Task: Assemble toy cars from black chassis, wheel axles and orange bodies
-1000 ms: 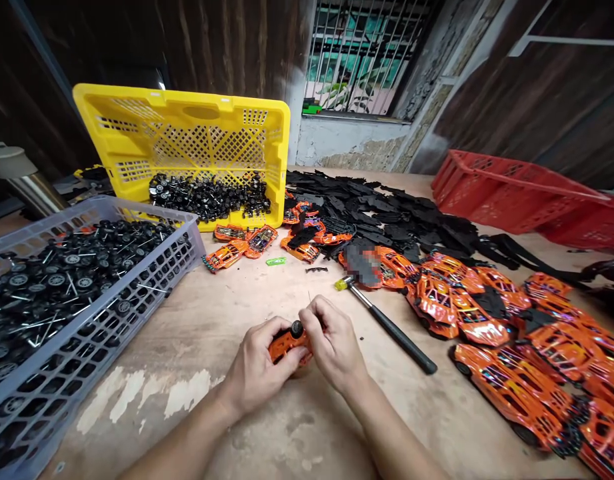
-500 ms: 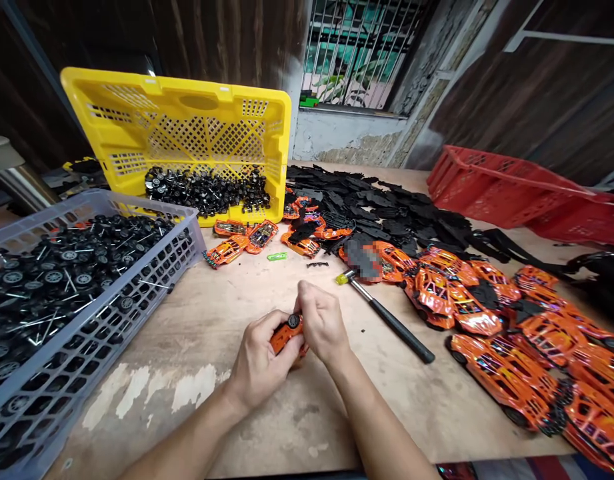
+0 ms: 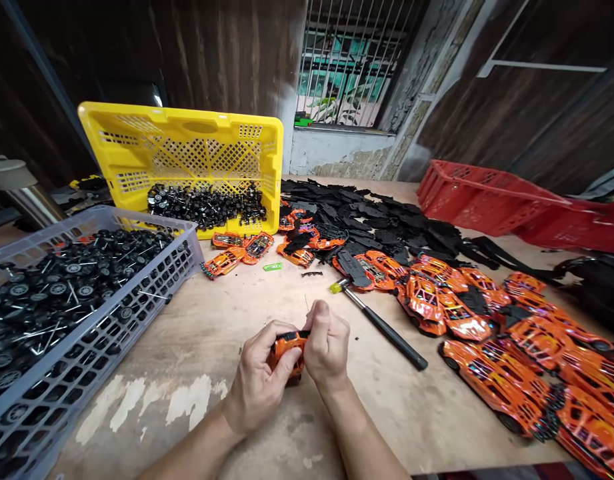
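An orange toy car (image 3: 290, 341) with black parts is gripped in my left hand (image 3: 259, 373), the thumb pressed along its near side. My right hand (image 3: 328, 340) is closed in a fist against the car's right end, thumb uppermost. Whatever its fingers pinch is hidden behind them. Beyond and to the right of my hands lies a hammer (image 3: 387, 330) with a black handle and a yellow tip. A small green piece (image 3: 273, 267) and a small black strip (image 3: 312, 273) lie on the table farther away.
A grey-violet crate (image 3: 111, 313) of wheels and axles stands left. Behind it, a yellow basket (image 3: 207, 127) on its side holds more wheels. Black flat parts (image 3: 387, 220) are heaped at the back. Orange car bodies (image 3: 497, 380) cover the right, before a red crate (image 3: 491, 193).
The car has turned in my left hand, and the wheel that showed on top is out of sight. My right fist has rotated, its thumb now on top. The view has tilted slightly upward.
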### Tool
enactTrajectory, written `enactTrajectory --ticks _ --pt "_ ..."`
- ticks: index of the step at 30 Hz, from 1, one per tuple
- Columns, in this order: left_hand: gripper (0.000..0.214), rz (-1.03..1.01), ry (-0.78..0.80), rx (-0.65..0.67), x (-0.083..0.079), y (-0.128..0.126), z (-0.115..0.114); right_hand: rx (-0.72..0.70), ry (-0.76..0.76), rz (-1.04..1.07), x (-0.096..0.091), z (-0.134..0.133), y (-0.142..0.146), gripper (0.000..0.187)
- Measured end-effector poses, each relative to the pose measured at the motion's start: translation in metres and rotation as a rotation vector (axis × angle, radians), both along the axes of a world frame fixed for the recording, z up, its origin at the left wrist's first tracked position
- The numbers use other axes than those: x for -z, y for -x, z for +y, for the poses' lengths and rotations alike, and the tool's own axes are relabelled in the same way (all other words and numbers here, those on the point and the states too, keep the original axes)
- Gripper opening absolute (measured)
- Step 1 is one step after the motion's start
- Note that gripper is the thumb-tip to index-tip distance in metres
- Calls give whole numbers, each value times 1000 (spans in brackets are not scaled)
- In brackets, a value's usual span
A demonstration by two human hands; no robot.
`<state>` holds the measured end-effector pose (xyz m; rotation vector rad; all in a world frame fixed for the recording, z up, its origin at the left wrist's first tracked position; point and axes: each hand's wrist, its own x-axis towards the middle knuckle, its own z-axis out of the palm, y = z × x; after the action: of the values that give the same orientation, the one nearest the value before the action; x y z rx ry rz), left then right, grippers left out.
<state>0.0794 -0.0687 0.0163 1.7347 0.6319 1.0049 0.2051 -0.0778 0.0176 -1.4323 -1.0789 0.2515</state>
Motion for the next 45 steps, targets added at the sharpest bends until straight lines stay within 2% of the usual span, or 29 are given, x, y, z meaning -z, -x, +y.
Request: enactTrajectory --ticks 3,6,9,11,14,18,21,24,25,27,29,31,32,34,36,39,42,45 --pt "13 -46 56 40 3 1 1 -55 -3 162 1 3 -2 58" --pt "14 -120 77 43 6 1 5 -247 -74 343 0 0 -10 60" --pt "13 -190 89 -1 10 1 9 -532 -47 298 -3 -13 -21 38" --pt "13 -202 121 10 11 2 11 -626 49 234 -6 -23 -27 27" --pt "13 -178 123 53 12 4 12 -580 118 125 -11 -31 -30 12" --pt "13 -132 70 59 13 2 13 -470 76 19 -11 -31 -26 9" --pt "16 -96 73 64 13 -1 13 -429 4 142 3 -34 -26 9" --pt "45 74 114 86 7 -1 10 -393 -18 351 19 -49 -38 12" --pt "46 168 92 85 2 -1 8 -387 6 374 21 -55 -44 15" --pt "32 355 -48 80 -9 -2 4 -407 92 297 20 -66 -57 30" --pt "18 475 -244 89 -18 -4 0 -469 188 119 15 -72 -66 43" --pt "17 517 -345 93 -23 -6 -1 -521 254 -12 10 -71 -70 37" --pt "20 515 -333 96 -22 -7 -1 -530 282 -32 10 -69 -70 29" --pt "27 477 -205 113 -16 -6 -1 -514 324 -3 15 -66 -71 21" --pt "31 402 -29 111 -5 -4 0 -504 354 48 22 -64 -71 23" --pt "33 279 165 35 10 -4 0 -552 367 96 29 -65 -71 24" --pt "24 222 275 58 18 -6 0 -590 353 120 31 -66 -71 21" --pt "21 199 314 111 19 -7 -1 -592 333 77 30 -68 -71 18"
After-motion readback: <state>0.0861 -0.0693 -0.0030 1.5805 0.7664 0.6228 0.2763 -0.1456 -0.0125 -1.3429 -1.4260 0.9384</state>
